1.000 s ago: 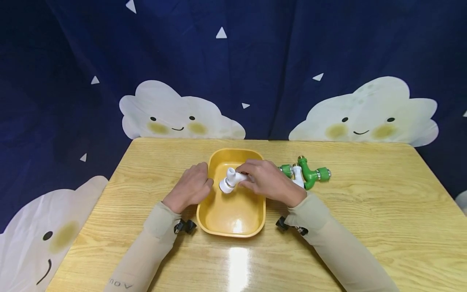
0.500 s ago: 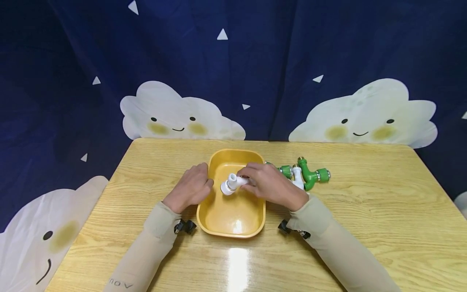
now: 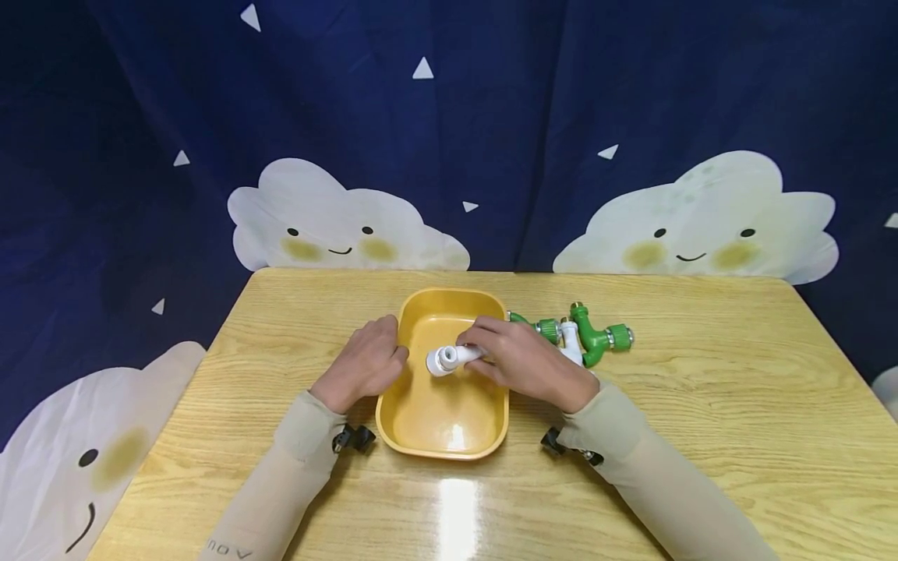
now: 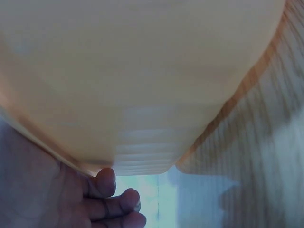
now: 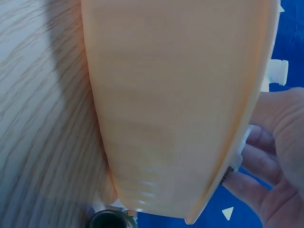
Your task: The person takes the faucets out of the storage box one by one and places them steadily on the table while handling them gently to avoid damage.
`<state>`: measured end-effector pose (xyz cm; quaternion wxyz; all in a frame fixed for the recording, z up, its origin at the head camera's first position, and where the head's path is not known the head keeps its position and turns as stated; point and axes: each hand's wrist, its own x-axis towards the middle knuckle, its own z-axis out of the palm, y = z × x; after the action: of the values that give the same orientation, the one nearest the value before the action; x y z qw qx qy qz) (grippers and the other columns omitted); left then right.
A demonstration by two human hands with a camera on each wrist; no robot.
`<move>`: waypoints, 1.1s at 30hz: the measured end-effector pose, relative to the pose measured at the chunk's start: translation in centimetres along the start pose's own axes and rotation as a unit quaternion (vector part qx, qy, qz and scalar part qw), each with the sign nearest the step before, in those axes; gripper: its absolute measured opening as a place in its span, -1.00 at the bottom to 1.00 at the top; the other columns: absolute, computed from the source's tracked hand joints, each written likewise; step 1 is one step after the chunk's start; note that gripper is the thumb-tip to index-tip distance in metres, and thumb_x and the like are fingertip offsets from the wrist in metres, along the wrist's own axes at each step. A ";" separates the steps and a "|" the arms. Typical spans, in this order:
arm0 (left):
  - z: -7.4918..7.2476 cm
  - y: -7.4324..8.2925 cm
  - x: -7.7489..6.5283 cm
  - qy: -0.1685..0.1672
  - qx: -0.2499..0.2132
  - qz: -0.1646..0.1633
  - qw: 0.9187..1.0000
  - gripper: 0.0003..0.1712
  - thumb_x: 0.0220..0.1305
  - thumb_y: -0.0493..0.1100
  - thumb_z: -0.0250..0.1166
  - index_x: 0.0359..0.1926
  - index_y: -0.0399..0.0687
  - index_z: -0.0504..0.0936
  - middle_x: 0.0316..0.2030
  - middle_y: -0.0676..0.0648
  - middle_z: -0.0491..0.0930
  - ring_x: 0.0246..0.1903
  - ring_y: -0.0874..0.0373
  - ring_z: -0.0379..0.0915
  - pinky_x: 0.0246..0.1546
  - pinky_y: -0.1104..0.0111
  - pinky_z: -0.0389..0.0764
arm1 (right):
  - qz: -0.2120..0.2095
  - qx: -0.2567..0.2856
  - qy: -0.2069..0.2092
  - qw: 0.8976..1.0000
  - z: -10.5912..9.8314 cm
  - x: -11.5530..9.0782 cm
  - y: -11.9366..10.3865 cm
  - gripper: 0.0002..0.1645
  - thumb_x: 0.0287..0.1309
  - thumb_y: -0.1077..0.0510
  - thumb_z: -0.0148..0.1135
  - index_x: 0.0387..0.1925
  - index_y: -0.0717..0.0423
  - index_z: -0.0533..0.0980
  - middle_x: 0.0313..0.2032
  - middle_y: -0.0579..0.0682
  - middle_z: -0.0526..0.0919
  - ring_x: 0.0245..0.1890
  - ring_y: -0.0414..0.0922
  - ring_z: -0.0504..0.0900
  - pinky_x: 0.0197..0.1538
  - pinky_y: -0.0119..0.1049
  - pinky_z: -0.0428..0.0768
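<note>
My right hand (image 3: 515, 358) pinches a white plastic tap (image 3: 449, 358) over the yellow basin (image 3: 442, 450). The tap lies across the hand's front, with a round open end facing the head camera and its wide knob end to the left. My left hand (image 3: 368, 362) grips the basin's left rim. Seen from the left wrist, its fingers (image 4: 126, 202) curl below the rim, outside the wall. The right wrist view shows the basin's outer wall (image 5: 175, 104), which hides most of the tap; its white end (image 5: 278, 72) shows past the rim.
Right of the basin lie a green tap (image 3: 595, 339), another white tap (image 3: 570, 343) and a second green tap (image 3: 547, 329) partly behind the right hand. All rest on the wooden table (image 3: 701, 405). A dark blue curtain (image 3: 505, 117) with clouds hangs behind.
The white tap has turned in my right hand, so its upright open end now tips toward the head camera. The right hand has shifted slightly right and nearer. The left hand keeps its place.
</note>
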<state>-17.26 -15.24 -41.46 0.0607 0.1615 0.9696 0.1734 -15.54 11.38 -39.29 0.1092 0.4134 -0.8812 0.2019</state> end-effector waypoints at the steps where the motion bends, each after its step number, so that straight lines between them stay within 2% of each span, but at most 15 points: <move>1: 0.0 0.0 0.0 0.001 0.000 0.001 1.000 -0.82 0.36 -0.14 -0.03 -0.25 -0.17 0.39 -0.40 -0.14 0.39 -0.40 -0.04 0.30 -0.32 0.27 0.29 | -0.001 -0.001 0.002 1.000 -0.1 0.0 0.0 -0.68 0.17 0.13 0.51 -0.03 0.04 0.68 -0.12 -0.10 0.71 -0.24 -0.23 0.69 -0.10 -0.32 0.71; 10: 0.1 -0.1 0.0 0.007 0.002 0.007 1.000 -0.83 0.33 -0.15 -0.01 -0.29 -0.18 0.39 -0.42 -0.14 0.39 -0.44 -0.03 0.30 -0.37 0.28 0.29 | -0.024 -0.012 0.029 0.999 -0.6 -0.6 -0.1 -0.63 0.18 0.16 0.49 0.03 0.08 0.68 -0.10 -0.09 0.70 -0.26 -0.24 0.67 -0.16 -0.37 0.69; 21: 0.0 -0.1 0.0 0.010 -0.002 0.010 1.000 -0.84 0.34 -0.17 -0.02 -0.30 -0.18 0.37 -0.45 -0.14 0.35 -0.47 -0.03 0.27 -0.39 0.29 0.25 | -0.052 -0.025 0.060 0.997 -1.4 -1.4 0.3 -0.75 0.17 0.15 0.50 -0.11 0.06 0.68 -0.17 -0.09 0.70 -0.26 -0.23 0.68 -0.18 -0.35 0.70; 26: 0.1 -0.1 0.0 0.010 -0.002 0.010 1.000 -0.84 0.34 -0.17 -0.03 -0.30 -0.18 0.37 -0.45 -0.14 0.35 -0.47 -0.03 0.27 -0.39 0.29 0.25 | -0.047 -0.030 0.065 0.996 -1.6 -1.8 0.6 -0.73 0.17 0.16 0.50 -0.09 0.07 0.68 -0.14 -0.08 0.74 -0.22 -0.22 0.72 -0.16 -0.33 0.73; 33: 0.0 -0.1 0.0 0.003 -0.004 0.008 1.000 -0.84 0.37 -0.15 -0.03 -0.29 -0.17 0.37 -0.44 -0.14 0.35 -0.46 -0.03 0.26 -0.38 0.29 0.25 | -0.022 -0.037 0.061 0.997 -2.1 -2.5 0.9 -0.68 0.17 0.13 0.50 -0.05 0.08 0.66 -0.17 -0.06 0.78 -0.29 -0.21 0.75 -0.19 -0.27 0.74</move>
<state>-17.28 -15.29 -41.48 0.0572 0.1684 0.9677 0.1786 -14.59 14.59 -38.60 0.1824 0.4154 -0.8704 0.1914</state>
